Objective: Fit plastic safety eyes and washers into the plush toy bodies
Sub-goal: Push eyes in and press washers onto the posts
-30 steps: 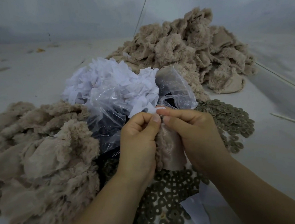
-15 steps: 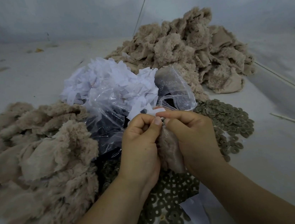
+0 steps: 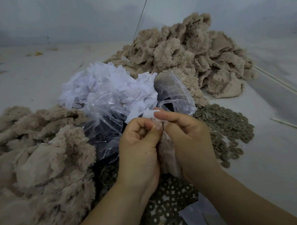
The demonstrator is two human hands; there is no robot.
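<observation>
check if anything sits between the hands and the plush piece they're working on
Nothing visible does: the left hand and right hand already hold the plush piece directly between them, thumbs pinching its top edge.

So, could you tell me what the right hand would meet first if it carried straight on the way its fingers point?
Probably the left hand: the right hand points left across the plush piece both pinch.
</observation>
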